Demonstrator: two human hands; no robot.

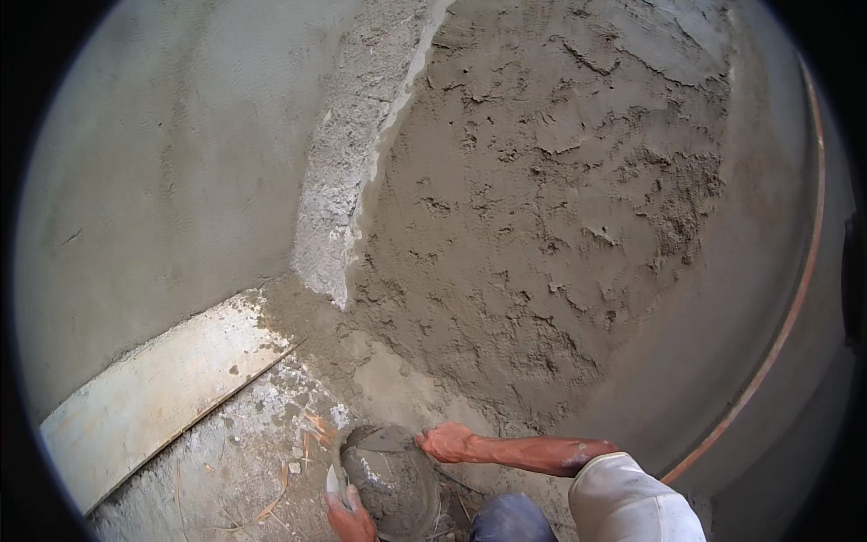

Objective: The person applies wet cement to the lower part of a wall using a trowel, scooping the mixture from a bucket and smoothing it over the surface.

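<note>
Both hands are seen low in the head view, at opposite sides of a round bucket [436, 495]. Bucket is set on the floor [239, 456], bottom centre, partly filled with wet grey mortar [393, 497]. Left hand [350, 517]: closed around a pale, flat-edged tool [333, 481], held upright just beside the bucket's left side. Right hand [447, 443]: fingers curled in at the upper right rim, next to a grey blade-like shape [388, 440] lying over the mortar; whether that shape or the rim is gripped cannot be told. Right forearm is brought in from the right, out of a white sleeve [632, 501]. A blue-grey clothed knee [512, 519] is seen at the lower edge, right of the bucket.

Straw-like scraps [318, 429] are scattered near the bucket. Left: a long pale board [158, 393] is laid along the foot of a smooth grey wall [181, 163], far end spattered with mortar. Above, a rough bare strip [330, 181] is bordered by a wide, uneven patch of wet plaster [533, 235]. Far right: smoother surface, crossed by a thin orange-brown strip [792, 312], bent by the lens.
</note>
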